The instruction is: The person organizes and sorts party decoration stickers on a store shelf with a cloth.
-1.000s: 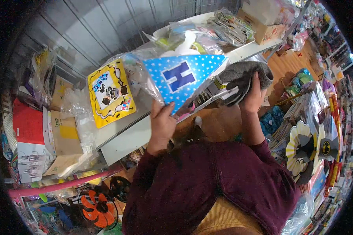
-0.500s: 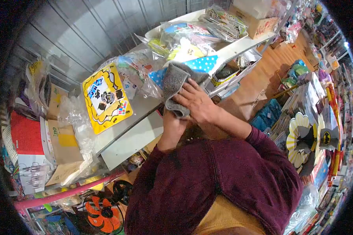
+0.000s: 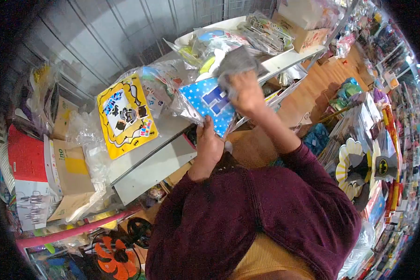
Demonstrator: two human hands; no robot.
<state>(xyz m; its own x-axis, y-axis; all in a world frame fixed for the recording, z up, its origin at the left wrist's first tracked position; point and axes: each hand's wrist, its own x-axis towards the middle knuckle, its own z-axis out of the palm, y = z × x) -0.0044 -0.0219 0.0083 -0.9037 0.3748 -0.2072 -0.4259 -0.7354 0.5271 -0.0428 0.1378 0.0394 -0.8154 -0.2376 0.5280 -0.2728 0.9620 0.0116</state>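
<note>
My left hand [image 3: 210, 148] grips the near edge of a blue star-printed pennant pack [image 3: 204, 97], its thumb lying on top. The pack bears a dark blue letter and has a shiny clear wrap. My right hand [image 3: 247, 95], smeared by motion, holds a grey cloth [image 3: 239, 61] at the pack's far right edge. Part of the pack is hidden under the cloth and hand. To the left, a yellow-bordered party sign [image 3: 126, 114] with a cartoon bat figure lies on the white shelf [image 3: 161, 142].
Clear bags of party goods [image 3: 219, 39] fill a white tray behind the pack. A cardboard box [image 3: 305, 37] stands at the far right end. Low on the left are an open carton [image 3: 74, 170] and an orange fan [image 3: 119, 256]. Stacked packets [image 3: 354, 126] line the right.
My right hand and the grey cloth have moved up and right, uncovering the pack's stars and letter. My left hand, before partly under the cloth, now shows its thumb on the pack.
</note>
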